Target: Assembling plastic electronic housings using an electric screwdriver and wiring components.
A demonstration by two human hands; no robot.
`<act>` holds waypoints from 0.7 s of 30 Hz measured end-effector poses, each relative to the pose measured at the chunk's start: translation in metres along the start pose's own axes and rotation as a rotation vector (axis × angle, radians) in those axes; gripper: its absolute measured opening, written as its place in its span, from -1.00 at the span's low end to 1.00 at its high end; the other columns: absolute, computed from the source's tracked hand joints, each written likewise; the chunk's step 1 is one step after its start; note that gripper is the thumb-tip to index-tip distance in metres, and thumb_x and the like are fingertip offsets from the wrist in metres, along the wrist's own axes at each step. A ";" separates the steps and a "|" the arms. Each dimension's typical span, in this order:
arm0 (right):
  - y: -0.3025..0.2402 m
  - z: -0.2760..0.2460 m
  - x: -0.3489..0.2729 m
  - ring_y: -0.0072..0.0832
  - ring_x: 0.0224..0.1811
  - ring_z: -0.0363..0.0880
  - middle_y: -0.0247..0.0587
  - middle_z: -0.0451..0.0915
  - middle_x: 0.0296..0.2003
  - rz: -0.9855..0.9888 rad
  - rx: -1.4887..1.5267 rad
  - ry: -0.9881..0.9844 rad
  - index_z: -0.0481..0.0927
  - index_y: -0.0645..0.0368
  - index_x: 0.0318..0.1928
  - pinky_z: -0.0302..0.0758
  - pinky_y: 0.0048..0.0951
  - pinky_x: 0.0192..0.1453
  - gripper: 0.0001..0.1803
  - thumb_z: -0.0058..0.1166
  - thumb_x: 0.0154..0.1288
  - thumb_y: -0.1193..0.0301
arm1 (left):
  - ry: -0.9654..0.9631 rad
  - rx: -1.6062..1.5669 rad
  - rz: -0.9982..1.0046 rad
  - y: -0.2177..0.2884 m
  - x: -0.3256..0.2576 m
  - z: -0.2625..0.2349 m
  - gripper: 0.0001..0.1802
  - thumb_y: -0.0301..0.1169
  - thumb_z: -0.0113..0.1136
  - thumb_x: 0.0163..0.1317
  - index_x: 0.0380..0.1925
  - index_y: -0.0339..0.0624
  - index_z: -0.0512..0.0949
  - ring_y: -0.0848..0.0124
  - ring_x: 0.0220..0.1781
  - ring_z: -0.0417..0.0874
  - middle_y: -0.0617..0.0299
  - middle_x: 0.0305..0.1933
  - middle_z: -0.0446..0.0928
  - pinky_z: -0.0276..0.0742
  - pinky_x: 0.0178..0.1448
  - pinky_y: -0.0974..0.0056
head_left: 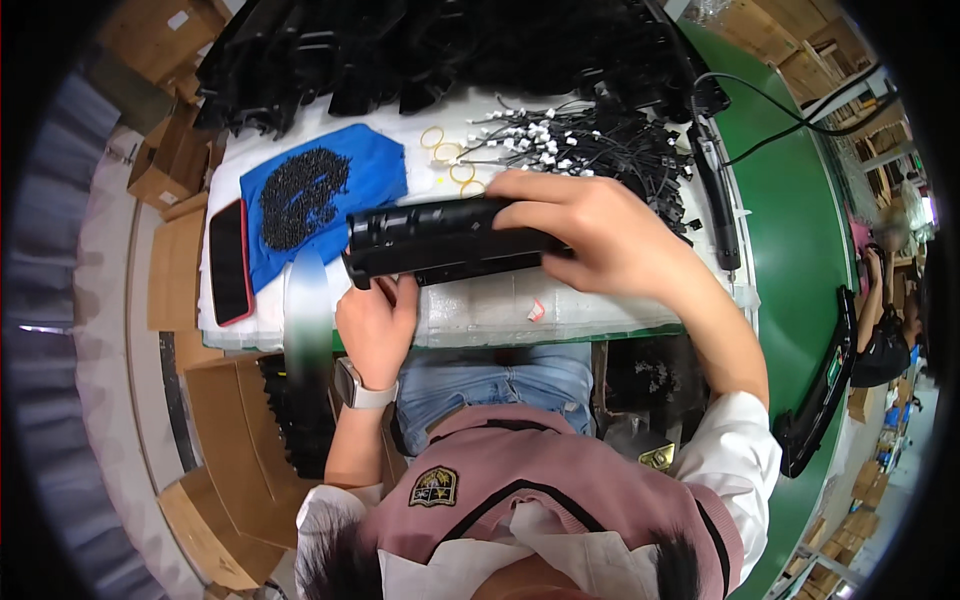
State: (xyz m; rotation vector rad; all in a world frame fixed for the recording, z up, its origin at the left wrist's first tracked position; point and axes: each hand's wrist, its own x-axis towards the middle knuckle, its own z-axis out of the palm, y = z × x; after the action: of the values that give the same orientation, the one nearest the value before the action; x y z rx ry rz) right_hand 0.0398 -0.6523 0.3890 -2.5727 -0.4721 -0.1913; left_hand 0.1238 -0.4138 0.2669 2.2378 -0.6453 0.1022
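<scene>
Our right fingers (545,190) clasp the black casing (440,245) and our left fingers (404,304) hold its near edge, likely for steadiness.

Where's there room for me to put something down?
Mostly on the green tabletop, between the slim black tool and the long black part. A smaller patch of white mat lies between the red-and-white scrap and the right forearm. Black parts and wires crowd the back.
</scene>
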 end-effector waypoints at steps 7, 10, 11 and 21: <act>-0.053 0.056 -0.065 -0.20 0.18 0.49 -0.02 0.46 0.14 0.088 -0.392 0.010 0.56 0.26 -0.12 0.64 -0.50 -0.24 -0.68 0.12 0.04 0.50 | -0.061 -0.163 -0.017 -0.001 0.013 -0.006 -0.73 -0.51 0.20 0.21 -0.07 -0.24 0.48 0.43 -0.70 0.40 0.21 -0.71 0.37 0.25 -0.56 0.36; -0.042 0.099 -0.081 -0.22 0.22 0.46 -0.03 0.45 0.16 0.132 -0.409 0.059 0.57 0.26 -0.08 0.59 -0.45 -0.09 -0.65 0.12 0.07 0.46 | -0.175 -0.328 -0.116 -0.004 0.024 -0.012 -0.77 -0.53 0.18 0.23 -0.11 -0.28 0.50 0.63 -0.68 0.35 0.34 -0.72 0.36 0.21 -0.57 0.42; -0.039 0.110 -0.081 -0.23 0.24 0.44 -0.03 0.45 0.17 0.149 -0.416 0.115 0.58 0.26 -0.05 0.56 -0.41 0.01 -0.64 0.10 0.09 0.44 | -0.190 -0.368 -0.128 -0.008 0.025 -0.012 -0.79 -0.54 0.17 0.24 -0.12 -0.30 0.50 0.66 -0.66 0.36 0.35 -0.69 0.37 0.22 -0.56 0.43; -0.032 0.105 -0.055 -0.11 0.32 0.34 0.01 0.37 0.24 0.171 -0.335 0.138 0.56 0.17 0.03 0.42 -0.18 0.22 -0.35 0.36 -0.20 0.29 | 0.177 0.017 0.171 0.004 0.051 -0.031 -0.92 -0.54 0.19 0.19 -0.31 -0.27 0.60 0.30 -0.53 0.57 0.09 -0.43 0.58 0.45 -0.43 0.31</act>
State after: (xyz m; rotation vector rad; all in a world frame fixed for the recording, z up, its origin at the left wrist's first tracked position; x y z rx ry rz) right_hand -0.0183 -0.5888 0.3012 -2.8828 -0.1779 -0.4138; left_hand 0.1700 -0.4150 0.3040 2.1569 -0.7388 0.3877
